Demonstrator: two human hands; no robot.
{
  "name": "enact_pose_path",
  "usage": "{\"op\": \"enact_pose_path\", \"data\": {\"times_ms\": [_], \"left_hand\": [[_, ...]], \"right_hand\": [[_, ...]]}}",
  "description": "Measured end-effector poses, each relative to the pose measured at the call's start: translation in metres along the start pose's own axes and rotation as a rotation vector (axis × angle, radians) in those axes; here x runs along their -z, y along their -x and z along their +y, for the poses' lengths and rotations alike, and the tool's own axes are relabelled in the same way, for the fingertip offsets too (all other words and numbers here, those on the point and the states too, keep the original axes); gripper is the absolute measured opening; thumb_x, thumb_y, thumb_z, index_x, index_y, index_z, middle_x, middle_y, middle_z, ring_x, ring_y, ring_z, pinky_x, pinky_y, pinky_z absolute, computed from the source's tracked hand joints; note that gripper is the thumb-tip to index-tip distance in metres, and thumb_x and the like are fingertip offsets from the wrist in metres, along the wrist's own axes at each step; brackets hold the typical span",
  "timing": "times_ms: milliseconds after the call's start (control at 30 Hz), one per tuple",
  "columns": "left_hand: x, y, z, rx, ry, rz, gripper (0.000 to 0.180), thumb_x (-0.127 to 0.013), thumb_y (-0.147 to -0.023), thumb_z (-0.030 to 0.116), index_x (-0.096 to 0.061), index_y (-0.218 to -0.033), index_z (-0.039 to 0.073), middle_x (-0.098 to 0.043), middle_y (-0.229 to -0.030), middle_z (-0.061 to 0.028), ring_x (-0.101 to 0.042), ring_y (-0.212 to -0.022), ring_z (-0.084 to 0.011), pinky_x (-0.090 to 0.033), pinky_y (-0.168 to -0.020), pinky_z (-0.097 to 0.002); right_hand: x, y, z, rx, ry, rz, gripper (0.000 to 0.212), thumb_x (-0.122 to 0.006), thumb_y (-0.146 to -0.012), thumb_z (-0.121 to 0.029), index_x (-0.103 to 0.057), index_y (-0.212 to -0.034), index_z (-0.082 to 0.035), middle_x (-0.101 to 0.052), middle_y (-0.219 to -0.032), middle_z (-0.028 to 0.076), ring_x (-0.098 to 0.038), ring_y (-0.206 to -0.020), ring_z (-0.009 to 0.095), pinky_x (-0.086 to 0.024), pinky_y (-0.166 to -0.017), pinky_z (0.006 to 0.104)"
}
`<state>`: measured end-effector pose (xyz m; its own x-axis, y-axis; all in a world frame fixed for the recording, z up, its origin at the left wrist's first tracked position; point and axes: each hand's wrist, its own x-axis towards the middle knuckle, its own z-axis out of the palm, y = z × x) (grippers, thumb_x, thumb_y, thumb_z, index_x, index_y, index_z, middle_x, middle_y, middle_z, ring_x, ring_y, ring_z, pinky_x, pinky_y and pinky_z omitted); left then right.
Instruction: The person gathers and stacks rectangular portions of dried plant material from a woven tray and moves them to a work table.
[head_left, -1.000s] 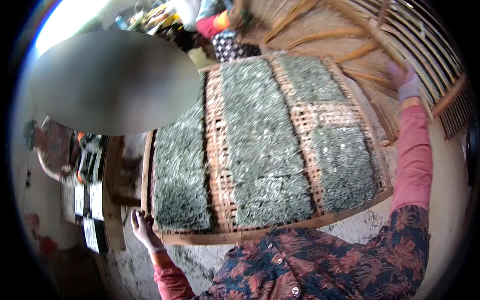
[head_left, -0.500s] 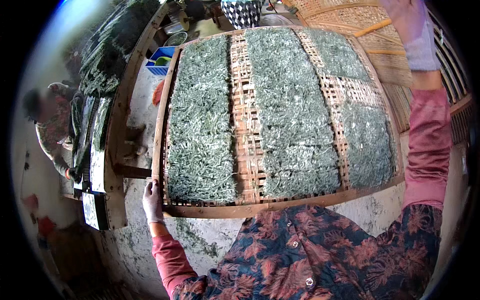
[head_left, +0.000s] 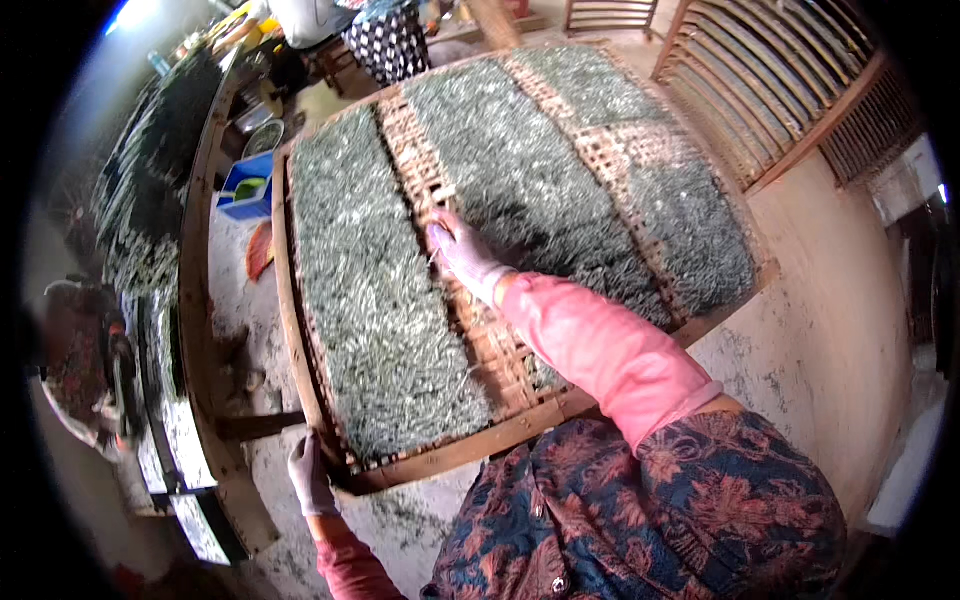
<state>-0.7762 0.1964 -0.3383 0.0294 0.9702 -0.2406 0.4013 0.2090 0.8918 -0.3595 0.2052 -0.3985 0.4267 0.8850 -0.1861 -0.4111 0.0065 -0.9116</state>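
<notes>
Right hand has swung over the tray; blue crate sits nearby.

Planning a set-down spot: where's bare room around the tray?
Bare: pale floor right of the tray, nearer than the slatted rack; the woven strip between the left and middle green layers, partly under the right hand; the cross gap between two rightmost patches. Crowded: left of tray, with blue bin and wooden beam.

Grey-green shreds; pink oversleeve; seemingly navy, rust-leafed shirt at five o'clock; black-and-white checked garment at eleven.
</notes>
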Motion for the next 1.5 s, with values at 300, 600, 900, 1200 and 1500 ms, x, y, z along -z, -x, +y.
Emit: {"op": "enact_pose_path", "data": {"times_ms": [300,600,900,1200,1500], "left_hand": [[-0.188,-0.036,0.140,-0.257,0.222,-0.248,0.036,-0.058,-0.096,0.015,-0.056,-0.127,-0.002,-0.064,-0.118,-0.0095,-0.061,-0.102,-0.0151,-0.048,-0.091,-0.0261],[-0.417,-0.129,0.142,-0.321,0.188,-0.300,0.063,-0.065,-0.085,0.024,-0.042,-0.138,0.000,-0.066,-0.113,-0.0185,-0.064,-0.102,-0.0269,-0.048,-0.087,-0.0357],[-0.432,-0.112,0.175,-0.150,0.335,-0.194,0.037,-0.069,-0.083,0.009,-0.057,-0.117,-0.001,-0.060,-0.079,0.0007,-0.052,-0.065,-0.0075,-0.042,-0.057,-0.0240],[-0.395,-0.124,0.156,-0.173,0.509,-0.389,0.062,-0.070,-0.080,-0.006,-0.044,-0.135,0.009,-0.066,-0.099,-0.0104,-0.066,-0.088,-0.0177,-0.055,-0.074,-0.0294],[-0.381,-0.112,0.169,-0.941,-0.346,-0.136,0.037,-0.074,-0.072,-0.004,-0.063,-0.106,0.005,-0.060,-0.108,-0.0082,-0.062,-0.093,-0.0186,-0.053,-0.078,-0.0291]], "right_hand": [[0.122,0.007,-0.097,0.322,0.318,0.254,0.043,-0.058,-0.095,-0.032,-0.053,-0.129,-0.007,-0.059,-0.125,0.014,-0.060,-0.103,0.022,-0.052,-0.087,0.0316],[0.225,-0.082,-0.077,0.286,1.024,0.484,0.051,-0.061,-0.085,-0.042,-0.060,-0.116,-0.001,-0.060,-0.114,0.017,-0.048,-0.115,0.032,-0.035,-0.099,0.0450],[0.222,-0.099,-0.085,-0.026,0.728,0.474,0.055,-0.058,-0.083,-0.053,-0.065,-0.099,0.000,-0.062,-0.112,0.021,-0.052,-0.111,0.035,-0.036,-0.099,0.0444],[0.244,-0.090,-0.103,0.092,-0.279,0.000,0.024,-0.076,-0.081,-0.009,-0.060,-0.098,-0.002,-0.067,-0.102,0.009,-0.062,-0.097,0.016,-0.046,-0.093,0.0285],[0.256,-0.080,-0.121,0.705,0.583,-0.085,0.037,-0.073,-0.071,0.004,-0.062,-0.105,-0.006,-0.056,-0.133,0.008,-0.042,-0.133,0.022,-0.039,-0.108,0.0350]]}}
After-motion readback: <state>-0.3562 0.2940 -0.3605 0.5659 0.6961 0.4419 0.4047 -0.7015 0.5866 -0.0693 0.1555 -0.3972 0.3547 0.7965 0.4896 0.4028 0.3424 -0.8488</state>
